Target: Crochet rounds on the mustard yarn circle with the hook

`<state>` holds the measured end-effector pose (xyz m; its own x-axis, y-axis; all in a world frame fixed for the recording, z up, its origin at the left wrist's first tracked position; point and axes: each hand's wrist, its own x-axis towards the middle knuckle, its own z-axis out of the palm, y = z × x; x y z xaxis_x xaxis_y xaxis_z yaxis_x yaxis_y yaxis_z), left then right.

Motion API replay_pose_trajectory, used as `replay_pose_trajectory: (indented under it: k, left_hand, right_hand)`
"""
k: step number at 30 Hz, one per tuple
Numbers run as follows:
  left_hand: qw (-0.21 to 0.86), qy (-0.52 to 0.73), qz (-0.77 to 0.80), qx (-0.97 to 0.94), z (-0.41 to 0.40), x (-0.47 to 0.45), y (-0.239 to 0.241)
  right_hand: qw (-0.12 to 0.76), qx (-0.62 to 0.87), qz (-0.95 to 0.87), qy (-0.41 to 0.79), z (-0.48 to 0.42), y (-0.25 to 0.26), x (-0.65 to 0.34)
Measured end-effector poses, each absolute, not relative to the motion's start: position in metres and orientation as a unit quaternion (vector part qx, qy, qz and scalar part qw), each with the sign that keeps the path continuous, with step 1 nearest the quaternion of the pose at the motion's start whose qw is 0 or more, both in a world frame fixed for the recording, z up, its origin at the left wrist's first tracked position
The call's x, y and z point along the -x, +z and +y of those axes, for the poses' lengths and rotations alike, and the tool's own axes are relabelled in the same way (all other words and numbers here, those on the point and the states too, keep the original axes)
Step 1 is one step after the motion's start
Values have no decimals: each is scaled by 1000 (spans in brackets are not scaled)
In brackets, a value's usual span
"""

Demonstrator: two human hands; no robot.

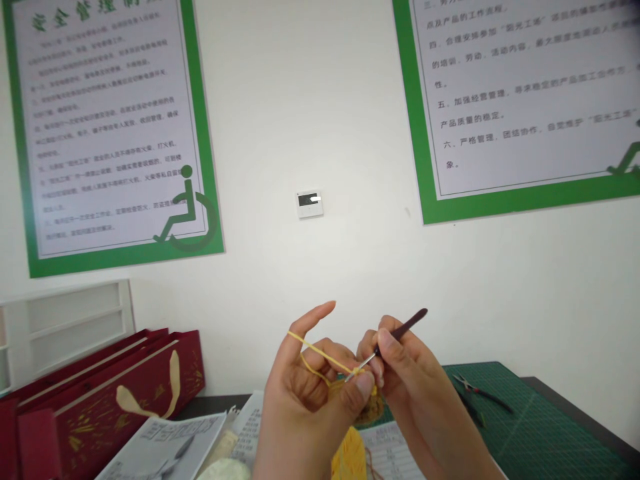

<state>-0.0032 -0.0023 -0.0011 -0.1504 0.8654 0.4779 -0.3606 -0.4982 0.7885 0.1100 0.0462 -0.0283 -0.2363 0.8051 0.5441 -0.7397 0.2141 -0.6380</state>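
The left hand (305, 393) is raised over the near edge of the desk (555, 395), its forefinger pointing up with a strand of yellow yarn (320, 352) looped over it. Its thumb and other fingers (361, 388) are closed, pinching a small yellow crochet piece (371, 405). Just to the right, touching it, the right hand (410, 380) grips a dark crochet hook (400, 331), fingers closed round the shaft, with the metal tip at the pinched work. A yellow ball of yarn (350, 457) lies below the hands, on printed papers (165, 447). To the right a green cutting mat (530, 433) carries a pair of pliers (480, 390). Red gift bags (100, 393) stand at the left. Two green-framed posters (200, 133) and a small white wall unit (310, 204) hang on the far wall.
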Motion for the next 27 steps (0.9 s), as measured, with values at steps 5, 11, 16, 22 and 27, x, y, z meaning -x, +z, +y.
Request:
replay_pose_trajectory:
  k: [5, 11, 16, 22, 27]
  left_hand:
    - [445, 704, 264, -487, -7, 2, 2]
    - [526, 691, 234, -438, -5, 3, -3]
    - [634, 606, 198, -438, -4, 8, -1]
    - [628, 585, 165, -486, -7, 16, 5]
    - [614, 586, 149, -507, -6, 19, 3]
  right_hand:
    - [670, -7, -591, 449, 53, -31, -115]
    - [729, 58, -668, -140, 45, -41, -123]
    - [730, 34, -675, -95, 44, -40, -124]
    - [733, -104, -619, 263, 45, -32, -110]
    - [730, -92, -559, 382, 37, -40, -111]
